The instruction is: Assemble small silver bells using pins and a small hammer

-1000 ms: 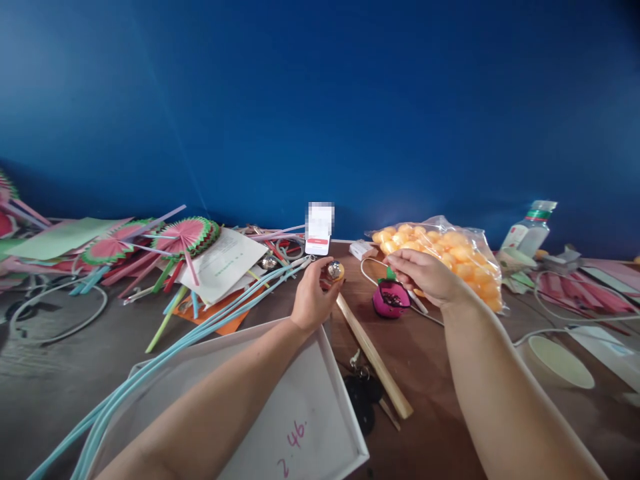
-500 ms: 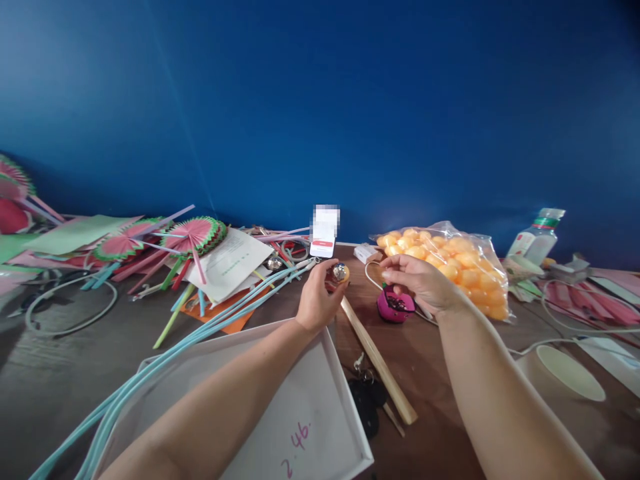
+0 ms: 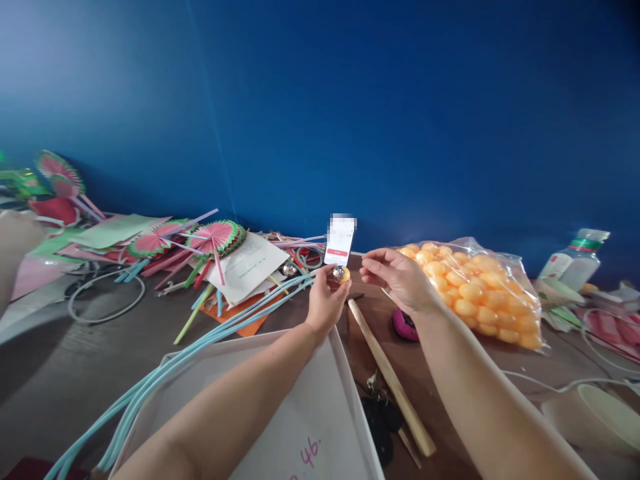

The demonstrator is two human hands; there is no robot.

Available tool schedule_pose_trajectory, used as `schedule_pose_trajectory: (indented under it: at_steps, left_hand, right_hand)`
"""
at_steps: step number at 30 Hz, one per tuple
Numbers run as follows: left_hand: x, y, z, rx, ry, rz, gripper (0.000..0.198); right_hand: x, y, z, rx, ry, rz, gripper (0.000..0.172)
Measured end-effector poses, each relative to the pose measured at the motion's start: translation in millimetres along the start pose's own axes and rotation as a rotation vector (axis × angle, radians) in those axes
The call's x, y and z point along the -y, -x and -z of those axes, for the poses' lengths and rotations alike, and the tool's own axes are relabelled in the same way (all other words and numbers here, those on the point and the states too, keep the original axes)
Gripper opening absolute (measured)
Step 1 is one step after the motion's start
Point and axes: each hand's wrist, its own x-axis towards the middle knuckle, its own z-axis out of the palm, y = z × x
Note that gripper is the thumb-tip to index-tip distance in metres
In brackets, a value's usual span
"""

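Observation:
My left hand (image 3: 324, 302) is raised over the table with its fingers closed on a small orange ball with a shiny silver piece on it (image 3: 341, 273). Just to the right, my right hand (image 3: 397, 279) hovers with thumb and fingers pinched together near the ball; what it pinches, if anything, is too small to make out. Below the right wrist a pink pouch (image 3: 404, 325) lies on the table, partly hidden by my arm.
A clear bag of orange balls (image 3: 480, 293) lies at right, a wooden stick (image 3: 390, 377) and keys (image 3: 376, 413) in front. A white tray (image 3: 280, 413), long blue straws (image 3: 200, 340), paper fans (image 3: 215, 237), a phone (image 3: 340, 240), a bottle (image 3: 575, 263) and a paper cup (image 3: 595, 413) surround them.
My right hand has left the pink pouch and moved up and left toward the ball in my left hand. The camera view has panned left.

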Motion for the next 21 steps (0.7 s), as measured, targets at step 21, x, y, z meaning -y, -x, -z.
schedule_pose_trajectory:
  at_steps: [21]
  left_hand:
    - [-8.2,2.0,0.7,0.118,0.191,0.011,0.049]
  right_hand:
    - [-25.4,-0.3,-5.2,0.079,-0.054,-0.083,0.030]
